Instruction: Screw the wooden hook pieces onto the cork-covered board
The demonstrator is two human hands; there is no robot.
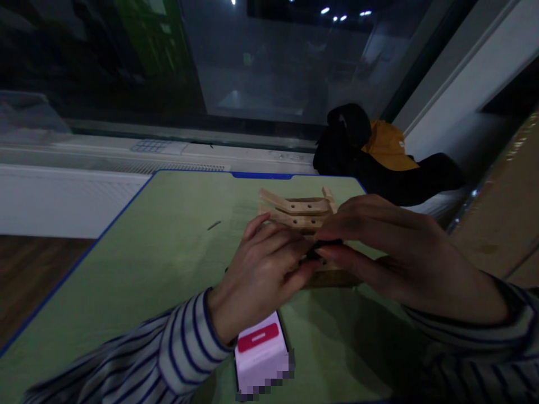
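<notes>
A light wooden slatted piece with dark screw holes and angled slats lies on the green table, partly hidden by both hands. My right hand comes in from the right and pinches a small black object between thumb and fingers, just above the wood. From the left, my left hand reaches over the slats, its fingers bent and closed, with thumb and fingertips beside the black object. What the left fingertips grip is hidden.
A phone with a lit pink screen lies below my left wrist. A thin metal piece rests on the green table, which has a blue edge. Black clothing and an orange cap lie on the windowsill at the back right.
</notes>
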